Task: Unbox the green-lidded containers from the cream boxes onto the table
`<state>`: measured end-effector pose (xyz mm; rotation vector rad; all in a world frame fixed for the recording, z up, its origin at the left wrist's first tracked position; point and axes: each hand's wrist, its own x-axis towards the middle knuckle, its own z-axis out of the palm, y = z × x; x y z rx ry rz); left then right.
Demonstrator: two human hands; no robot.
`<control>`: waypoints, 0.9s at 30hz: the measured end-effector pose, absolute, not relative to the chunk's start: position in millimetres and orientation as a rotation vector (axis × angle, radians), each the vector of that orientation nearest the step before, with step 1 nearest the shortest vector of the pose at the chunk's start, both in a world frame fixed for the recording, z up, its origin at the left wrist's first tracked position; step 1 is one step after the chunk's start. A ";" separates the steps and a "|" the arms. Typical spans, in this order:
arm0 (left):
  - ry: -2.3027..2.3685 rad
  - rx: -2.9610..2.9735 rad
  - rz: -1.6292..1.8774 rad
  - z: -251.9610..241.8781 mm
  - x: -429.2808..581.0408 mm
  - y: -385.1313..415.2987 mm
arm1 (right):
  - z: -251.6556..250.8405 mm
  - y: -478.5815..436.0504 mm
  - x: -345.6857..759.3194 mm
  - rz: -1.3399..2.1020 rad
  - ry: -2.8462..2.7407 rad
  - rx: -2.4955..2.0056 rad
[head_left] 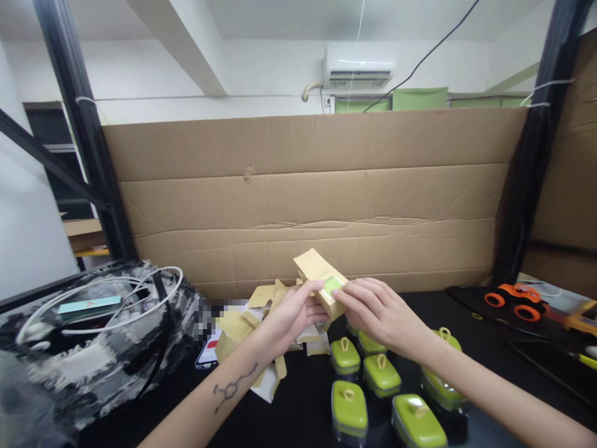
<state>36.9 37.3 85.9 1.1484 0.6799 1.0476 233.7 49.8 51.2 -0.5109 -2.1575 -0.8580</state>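
The left hand (296, 309) and right hand (380, 314) hold a small tan box (334, 307) in their fingers, its flap pointing away and something pale green (332, 285) showing inside. Green-lidded containers (349, 404) stand below the right hand on the black desk (291, 423); opened cartons (237, 325) lie heaped beside the left forearm. Behind rises a cardboard panel (317, 199); an orange toy vehicle (515, 301) sits far right.

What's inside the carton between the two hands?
Inside the carton, a light green thing shows between the left hand and right hand. The rest is covered by the carton's walls, so its full shape can't be told.
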 end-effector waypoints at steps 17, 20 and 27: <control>1.130 1.392 1.482 76.0 8.7 72.9 | 76.9 62.2 256.3 -0.563 -2.241 -0.978; 1.273 1.560 1.519 68.2 5.8 79.3 | 61.7 89.9 276.9 -0.372 -2.167 -1.416; 1.587 1.918 1.548 60.4 3.6 85.0 | 26.3 120.8 298.4 0.008 -2.089 -1.799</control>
